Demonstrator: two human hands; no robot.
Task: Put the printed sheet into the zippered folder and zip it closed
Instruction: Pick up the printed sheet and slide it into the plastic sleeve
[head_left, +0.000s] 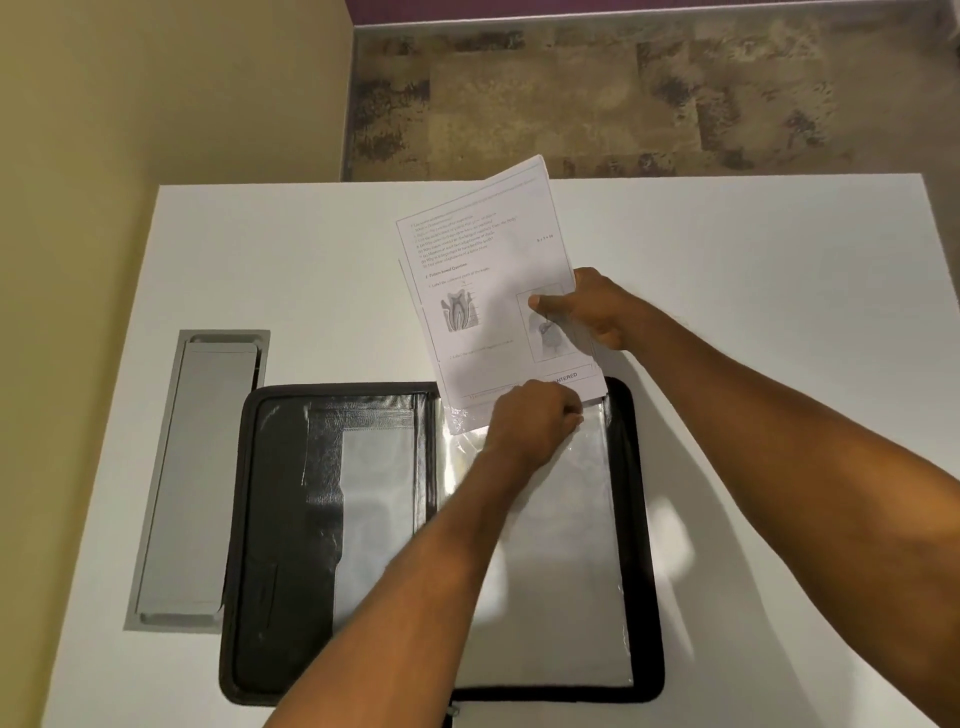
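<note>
Table (727, 291): white, flat top, set against a yellowish wall (156, 104) on the left, with mottled brown floor (623, 93) beyond its far edge. Folder (641, 519): black, zippered, lying open and flat on the near part of the table; its left half shows dark glossy pockets (291, 519), its right half a stack of clear sleeves (571, 571) that catch the light. Panel (197, 478): long grey metal cover set flush into the table, just left of the folder and running parallel to it. Sheet (488, 291): white printed paper, text in the upper part, a tooth diagram at mid-left and a second, fainter figure at right; it stands tilted, top leaning away to the right, most of it over the bare table beyond the folder's far edge. Its lower edge meets the top opening of a sleeve on the folder's right half, with one corner seen through the clear plastic; more than one leaf appears to be stacked, since a second edge shows at the left. Right hand (587, 312): reaching in from the right, closed on the sheet's right edge, thumb pressed on the printed face, fingers behind. Left hand (535, 421): reaching across the folder from below, fingers curled tight at the sleeve's top edge where the sheet's bottom meets it; whether it pinches the plastic, the paper or both cannot be made out. Zip pull (455, 711): small, at the folder's near edge, partly cut off by the frame.
</note>
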